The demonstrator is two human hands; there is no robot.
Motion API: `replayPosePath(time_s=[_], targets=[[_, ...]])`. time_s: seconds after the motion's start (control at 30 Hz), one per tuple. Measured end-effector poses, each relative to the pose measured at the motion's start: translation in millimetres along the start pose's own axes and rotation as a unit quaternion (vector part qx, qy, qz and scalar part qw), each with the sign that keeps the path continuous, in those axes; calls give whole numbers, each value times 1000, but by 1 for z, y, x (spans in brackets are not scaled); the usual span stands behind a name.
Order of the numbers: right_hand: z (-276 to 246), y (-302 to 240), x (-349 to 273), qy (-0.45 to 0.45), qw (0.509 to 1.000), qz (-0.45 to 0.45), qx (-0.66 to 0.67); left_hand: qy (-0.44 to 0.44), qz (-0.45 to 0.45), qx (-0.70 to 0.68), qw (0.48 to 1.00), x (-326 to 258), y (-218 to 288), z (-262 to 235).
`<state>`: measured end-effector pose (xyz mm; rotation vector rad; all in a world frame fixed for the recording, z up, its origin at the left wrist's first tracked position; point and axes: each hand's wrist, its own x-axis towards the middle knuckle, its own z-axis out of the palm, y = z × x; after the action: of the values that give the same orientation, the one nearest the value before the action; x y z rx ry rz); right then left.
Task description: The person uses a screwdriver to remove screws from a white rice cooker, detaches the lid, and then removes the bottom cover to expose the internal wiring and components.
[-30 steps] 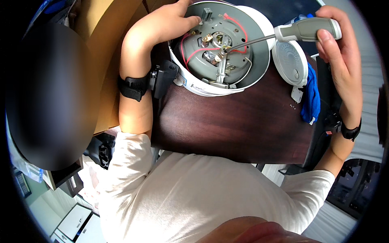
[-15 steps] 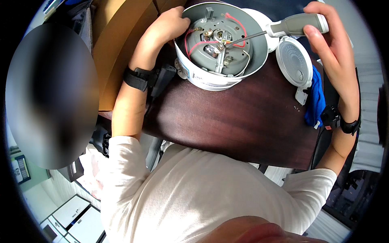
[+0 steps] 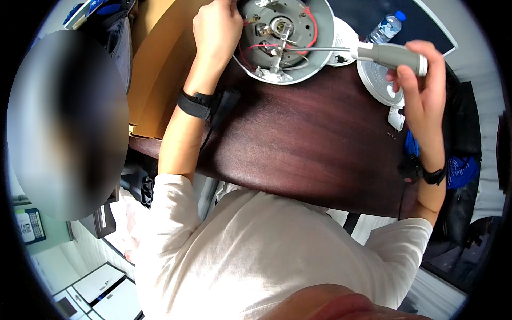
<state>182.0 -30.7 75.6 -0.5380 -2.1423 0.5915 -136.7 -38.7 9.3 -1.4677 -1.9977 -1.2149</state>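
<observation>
A round, open appliance housing (image 3: 326,42), white outside and grey inside, stands at the far edge of view. It resembles a rice cooker body; red wires (image 3: 313,29), a metal bracket (image 3: 282,48) and a coil spring show inside. My left hand (image 3: 217,34) is closed at its left rim, fingertips partly hidden. In my right hand (image 3: 424,93), a screwdriver (image 3: 397,58) with a grey-and-white handle is pinched between thumb and fingers. Its shaft points left, nearly level, and the tip reaches the bracket; I cannot tell whether it sits on a screw.
A grey-white round lid (image 3: 373,88) lies under my right hand, near several tiny screws (image 3: 392,135). A white vented disc (image 3: 345,40) sits behind the housing, with a water bottle (image 3: 386,28) beyond. Cardboard (image 3: 160,64) stands left on the dark wooden table (image 3: 288,138). Blue cloth (image 3: 463,172) is at right.
The housing appears higher and further left in view, its inside facing me more. The screwdriver has become more level, and my right hand sits lower and further left. The bottle has come into sight.
</observation>
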Motion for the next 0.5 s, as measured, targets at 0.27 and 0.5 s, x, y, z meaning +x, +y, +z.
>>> replayPosePath(time_s=[0.27, 0.5], targets=[[57, 46, -64, 113, 977, 38, 178, 37, 11, -28, 999, -4, 10, 13], [85, 78, -111, 127, 954, 172, 212, 26, 1, -159, 987, -4, 6, 22]])
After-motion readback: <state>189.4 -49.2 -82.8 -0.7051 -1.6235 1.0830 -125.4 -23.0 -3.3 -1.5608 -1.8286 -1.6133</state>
